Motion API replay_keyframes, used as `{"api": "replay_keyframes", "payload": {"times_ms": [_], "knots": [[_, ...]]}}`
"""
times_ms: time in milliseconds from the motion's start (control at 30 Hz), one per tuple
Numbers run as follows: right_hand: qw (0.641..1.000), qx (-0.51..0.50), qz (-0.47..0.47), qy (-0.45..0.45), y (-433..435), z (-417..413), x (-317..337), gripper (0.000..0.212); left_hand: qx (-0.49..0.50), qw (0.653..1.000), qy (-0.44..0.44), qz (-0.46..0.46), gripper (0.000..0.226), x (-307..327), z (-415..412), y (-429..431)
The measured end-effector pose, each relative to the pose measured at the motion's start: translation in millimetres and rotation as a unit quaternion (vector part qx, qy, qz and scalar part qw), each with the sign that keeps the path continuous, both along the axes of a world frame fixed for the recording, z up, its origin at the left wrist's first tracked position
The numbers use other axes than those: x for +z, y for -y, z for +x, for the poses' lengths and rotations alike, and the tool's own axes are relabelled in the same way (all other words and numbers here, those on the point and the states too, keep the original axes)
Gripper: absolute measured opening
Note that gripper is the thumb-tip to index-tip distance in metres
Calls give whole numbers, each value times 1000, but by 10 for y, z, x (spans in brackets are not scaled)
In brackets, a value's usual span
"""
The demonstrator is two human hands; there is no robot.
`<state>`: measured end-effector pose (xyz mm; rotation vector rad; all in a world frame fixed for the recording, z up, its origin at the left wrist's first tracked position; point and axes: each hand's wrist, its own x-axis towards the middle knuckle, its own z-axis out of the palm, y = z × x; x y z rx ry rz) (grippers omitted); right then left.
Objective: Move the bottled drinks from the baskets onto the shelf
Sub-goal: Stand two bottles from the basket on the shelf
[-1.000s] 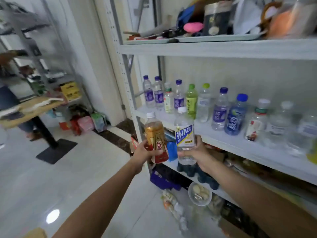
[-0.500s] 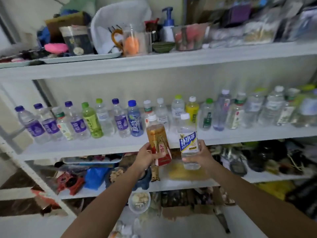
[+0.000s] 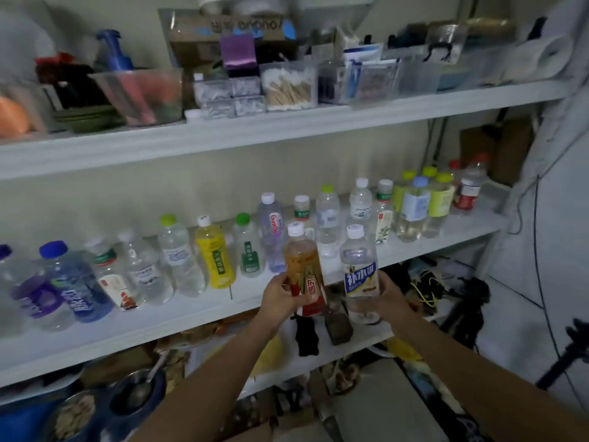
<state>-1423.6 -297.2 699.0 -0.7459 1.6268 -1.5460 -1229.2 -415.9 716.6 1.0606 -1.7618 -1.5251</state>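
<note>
Left hand: the left hand (image 3: 280,298) is closed around the lower part of the amber bottle (image 3: 304,269), with the fingers wrapped over its red and gold label.
Right hand: the right hand (image 3: 387,298) is closed around the lower part of the clear bottle (image 3: 360,272), with the thumb laid on the side of its blue and cream label.
Amber bottle: it is held upright in front of the shelf (image 3: 191,311), just to the left of the clear bottle, and a white cap is seen on it.
Clear bottle: it is held upright too, near the amber one but not touching it; a white cap is seen on it, and its bottom hangs below the shelf edge.
Shelf: the white board is found directly behind both hands, and its front edge is crossed by the two held bottles.
Behind the left hand: a clear bottle with a red logo (image 3: 272,231) and a green-capped bottle (image 3: 248,247) are standing on the shelf.
Left of the left hand: a yellow bottle (image 3: 213,253) is standing, and further left a blue-capped bottle (image 3: 75,282) is seen.
Beyond the right hand: a group of pale bottles with lime caps (image 3: 439,202) is placed far at the back right.
Above both hands: an upper shelf (image 3: 287,129) with clear boxes is seen.
Baskets: they cannot be seen.
</note>
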Motion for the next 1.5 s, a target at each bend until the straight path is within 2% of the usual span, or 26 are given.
{"api": "replay_keyframes", "payload": {"times_ms": [167, 267, 333, 467, 567, 700, 767, 867, 933, 1000, 1067, 1133, 1167, 1233, 1333, 1367, 1433, 1500], "knots": [[999, -30, 7, -22, -17, -662, -59, 70, 5, 1000, 15, -21, 59, -49, -719, 55], [999, -26, 9, -25, 62, -882, -64, 69, 7, 998, 27, -58, 55, -126, -1019, 146], [999, -39, 17, -18, 135, -1013, -64, 80, 5, 996, 36, -87, 52, -198, -1188, 242], [997, -74, 31, -15, 341, -1258, -111, 68, -6, 992, 58, -111, 56, -344, -1519, 460], [994, -96, 47, -32, 486, -1440, -117, 76, -9, 992, 56, -113, 70, -422, -1764, 589], [995, -86, 43, -17, 679, -1708, -167, 94, -7, 995, 50, -86, 64, -502, -2047, 706], [995, -86, 36, -18, 725, -1834, -177, 86, -1, 995, 50, -89, 54, -569, -2184, 706], [999, -38, -2, -1, 861, -2006, -182, 90, 28, 994, 33, -103, 34, -517, -2285, 664], [999, -13, -24, 28, 907, -2076, -155, 74, 40, 993, 33, -106, 36, -491, -2387, 623], [999, -13, -10, 48, 939, -2160, -144, 67, 47, 995, 29, -86, 47, -481, -2465, 616], [999, 24, 4, 21, 974, -2208, -175, 80, 57, 996, 22, -61, 60, -513, -2504, 638], [999, 37, 26, -1, 1016, -2271, -269, 116, 73, 995, 29, -53, 67, -557, -2536, 638], [999, 43, 19, -2, 1026, -2272, -278, 125, 83, 995, 29, -48, 67, -587, -2559, 628], [999, 49, 9, -11, 1062, -2314, -319, 115, 97, 994, 23, -39, 66, -621, -2606, 609], [996, 40, 26, -77, 1075, -2338, -245, 71, 115, 993, 16, -35, 62, -671, -2643, 586], [994, 41, 28, -97, 1094, -2354, -243, 63, 121, 992, 13, -37, 62, -679, -2649, 577], [990, 37, 31, -129, 1147, -2401, -293, 60, 125, 992, 2, -32, 63, -673, -2658, 558], [989, 34, 37, -136, 1142, -2408, -298, 66, 122, 992, -4, -25, 62, -646, -2667, 540]]}}
